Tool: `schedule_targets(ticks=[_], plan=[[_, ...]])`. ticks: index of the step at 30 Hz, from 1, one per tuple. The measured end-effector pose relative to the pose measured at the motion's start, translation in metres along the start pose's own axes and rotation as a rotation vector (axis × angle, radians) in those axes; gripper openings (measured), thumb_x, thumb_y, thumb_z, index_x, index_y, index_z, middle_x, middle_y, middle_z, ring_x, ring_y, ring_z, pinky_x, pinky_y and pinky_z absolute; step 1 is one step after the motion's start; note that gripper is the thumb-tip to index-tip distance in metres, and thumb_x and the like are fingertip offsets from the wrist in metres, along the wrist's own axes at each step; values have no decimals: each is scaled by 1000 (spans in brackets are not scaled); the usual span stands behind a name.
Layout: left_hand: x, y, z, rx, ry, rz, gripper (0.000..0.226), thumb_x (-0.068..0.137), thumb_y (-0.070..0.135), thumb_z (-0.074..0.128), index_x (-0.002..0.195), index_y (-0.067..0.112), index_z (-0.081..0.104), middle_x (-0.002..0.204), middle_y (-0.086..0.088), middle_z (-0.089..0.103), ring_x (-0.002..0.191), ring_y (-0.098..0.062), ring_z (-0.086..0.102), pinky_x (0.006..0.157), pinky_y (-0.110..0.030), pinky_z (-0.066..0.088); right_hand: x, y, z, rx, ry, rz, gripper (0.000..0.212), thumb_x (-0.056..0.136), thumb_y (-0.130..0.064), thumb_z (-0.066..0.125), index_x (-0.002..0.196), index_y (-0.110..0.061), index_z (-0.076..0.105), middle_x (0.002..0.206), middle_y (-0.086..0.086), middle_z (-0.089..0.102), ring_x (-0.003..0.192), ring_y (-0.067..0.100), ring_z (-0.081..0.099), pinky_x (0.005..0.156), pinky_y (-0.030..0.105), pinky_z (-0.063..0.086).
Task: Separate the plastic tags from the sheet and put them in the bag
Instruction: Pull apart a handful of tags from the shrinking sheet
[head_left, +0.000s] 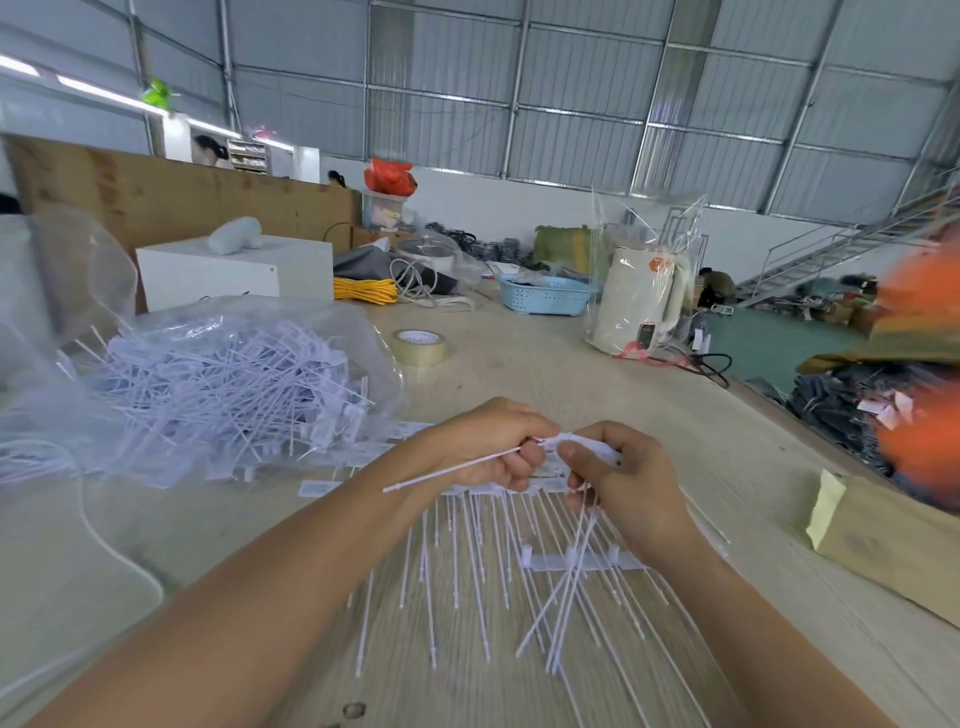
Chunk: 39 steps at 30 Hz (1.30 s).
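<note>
A sheet of white plastic tags (467, 561) lies on the wooden table in front of me, its thin tails pointing toward me. My left hand (488, 447) pinches a single white tag (447, 470) whose tail sticks out to the left. My right hand (623, 478) grips a small bundle of loose tags (566, 592), their tails hanging down over the sheet. The two hands meet above the sheet's top strip. A clear plastic bag (218, 384) full of separated tags lies open at the left.
A roll of tape (418, 346) sits beyond the bag. A white kettle in clear wrap (639, 306) and a blue basket (545, 295) stand further back. A cardboard box (893, 545) lies at the right table edge. A white box (234, 270) stands back left.
</note>
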<state>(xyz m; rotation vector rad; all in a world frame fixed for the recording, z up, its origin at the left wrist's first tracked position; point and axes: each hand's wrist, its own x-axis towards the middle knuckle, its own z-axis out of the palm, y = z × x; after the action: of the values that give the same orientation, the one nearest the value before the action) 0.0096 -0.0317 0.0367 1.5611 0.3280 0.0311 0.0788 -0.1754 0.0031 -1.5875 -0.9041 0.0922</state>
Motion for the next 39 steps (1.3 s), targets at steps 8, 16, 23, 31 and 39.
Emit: schedule_targets(ticks=[8,16,23,31,39], plan=[[-1,5,-7,-16,-210,-157,28,96,13,36,69,17,40,34,12,32,27,-1,24,52,-18,46,-2,-9,2,-246,38,-226,16,86,-5,64,74,-14,59,71,7,57,43,12,55,41,28,51],[-16,17,-16,-85,-288,19,45,97,16,41,53,20,51,37,10,33,33,-4,26,57,-24,44,16,3,-42,381,293,262,24,92,-3,54,69,0,53,44,4,47,34,10,43,39,19,40],[-3,1,0,197,113,165,24,93,26,57,74,12,54,54,-1,58,43,-8,42,45,-17,37,18,0,-20,828,48,537,18,90,-8,57,72,-4,53,59,6,53,40,9,52,39,15,47],[3,-7,12,314,165,176,15,94,12,52,83,3,56,66,-8,63,41,-7,51,43,-16,37,7,4,-2,408,-60,401,11,91,-20,60,89,-9,61,75,4,70,62,12,66,50,22,51],[-1,-3,22,275,98,141,23,95,8,43,79,3,59,68,-15,61,50,-17,53,60,-27,40,4,6,-1,264,-55,287,14,92,-21,58,96,-9,64,69,3,66,58,14,60,53,26,49]])
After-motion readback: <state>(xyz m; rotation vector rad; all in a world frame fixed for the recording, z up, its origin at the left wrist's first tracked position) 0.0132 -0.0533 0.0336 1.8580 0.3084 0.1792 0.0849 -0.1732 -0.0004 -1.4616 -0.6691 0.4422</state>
